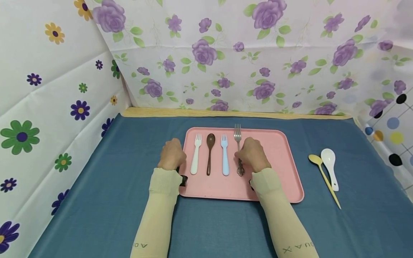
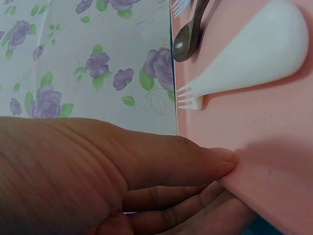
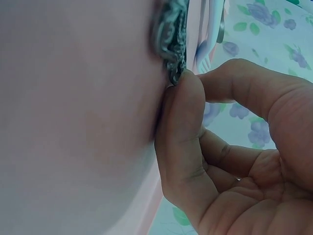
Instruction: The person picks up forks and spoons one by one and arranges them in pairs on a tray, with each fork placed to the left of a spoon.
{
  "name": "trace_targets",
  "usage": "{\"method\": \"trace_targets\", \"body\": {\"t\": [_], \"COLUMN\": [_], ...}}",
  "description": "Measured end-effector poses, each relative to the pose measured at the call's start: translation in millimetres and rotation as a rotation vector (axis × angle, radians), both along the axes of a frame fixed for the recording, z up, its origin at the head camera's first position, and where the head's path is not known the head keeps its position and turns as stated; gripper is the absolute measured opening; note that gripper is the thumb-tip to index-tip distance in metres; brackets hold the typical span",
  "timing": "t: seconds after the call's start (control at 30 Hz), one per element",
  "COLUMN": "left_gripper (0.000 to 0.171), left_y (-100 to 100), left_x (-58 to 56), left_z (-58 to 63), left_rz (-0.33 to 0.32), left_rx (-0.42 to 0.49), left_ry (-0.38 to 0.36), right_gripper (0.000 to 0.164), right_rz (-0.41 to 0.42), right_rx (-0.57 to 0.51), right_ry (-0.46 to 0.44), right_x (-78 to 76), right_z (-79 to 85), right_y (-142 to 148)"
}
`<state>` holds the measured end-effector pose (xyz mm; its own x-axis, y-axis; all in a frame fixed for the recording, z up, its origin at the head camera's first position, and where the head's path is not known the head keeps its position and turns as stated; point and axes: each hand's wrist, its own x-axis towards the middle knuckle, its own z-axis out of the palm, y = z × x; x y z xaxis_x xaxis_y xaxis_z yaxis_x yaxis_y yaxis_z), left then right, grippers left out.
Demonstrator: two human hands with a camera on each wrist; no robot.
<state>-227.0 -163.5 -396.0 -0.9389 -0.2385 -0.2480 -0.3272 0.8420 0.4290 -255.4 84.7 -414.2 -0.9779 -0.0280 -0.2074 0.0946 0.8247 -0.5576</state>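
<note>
A pink tray (image 1: pixel 274 168) lies on the table, and its left edge is gripped by my left hand (image 1: pixel 172 154). In the left wrist view the thumb presses on top of the rim with the fingers beneath. My right hand (image 1: pixel 253 154) pinches a silver metal fork (image 1: pixel 237 134) by its handle, over the right part of the tray. The ornate handle end (image 3: pixel 171 34) shows in the right wrist view, close to the tray surface. Left of that fork lie a light blue fork (image 1: pixel 225 159), a dark brown spoon (image 1: pixel 210 141) and a white fork (image 1: pixel 195 159), tines or bowl pointing away.
Right of the tray, a yellow spoon (image 1: pixel 324 175) and a white spoon (image 1: pixel 329 163) lie close together on the blue cloth (image 1: pixel 106 211). A flower-printed sheet (image 1: pixel 180 71) hangs behind the table's far edge, with another patterned sheet (image 1: pixel 48 107) on the left.
</note>
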Motion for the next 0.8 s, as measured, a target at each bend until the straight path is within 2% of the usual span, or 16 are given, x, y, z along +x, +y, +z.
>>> {"method": "trace_targets", "body": {"t": [0.8], "left_gripper": [0.009], "left_y": [-1.2], "left_x": [0.1], "left_z": [-1.5], "left_rz": [-0.004], "left_rx": [0.010], "left_ry": [0.013], "right_gripper": [0.016], "right_rz": [0.016], "right_rx": [0.007], "right_ry": [-0.003], "right_x": [-0.4], "right_z": [-0.4], "right_y": [1.4]}}
